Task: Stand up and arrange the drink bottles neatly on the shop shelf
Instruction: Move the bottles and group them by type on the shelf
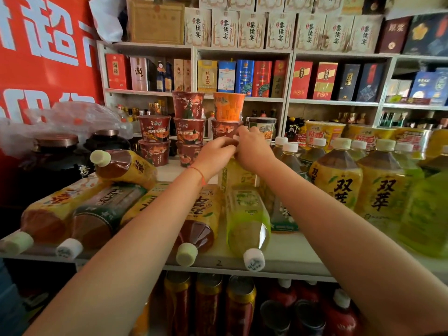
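1. Reaching both arms to mid-frame, left hand (215, 151) and right hand (252, 149) meeting at the top of an upright yellow-label bottle (236, 174), just in front of the stacked noodle cups (189, 128).
2. Fingers of both hands curled in around its neck and cap; cap itself hidden under them, so contact judged, not plainly seen.
3. Lying on their sides across the lower left and centre of the shelf (286, 253): several tea bottles, among them a green bottle (247, 221) and an amber bottle (201, 226), caps toward the front edge.
4. Standing already at right of frame: a row of upright bottles (339, 180).
5. Handling, as a judgement: full, so heavy and sloshing; thin plastic walls giving under a squeeze; film labels slick. Best held at the stiff neck below the cap, other palm steadying the body.
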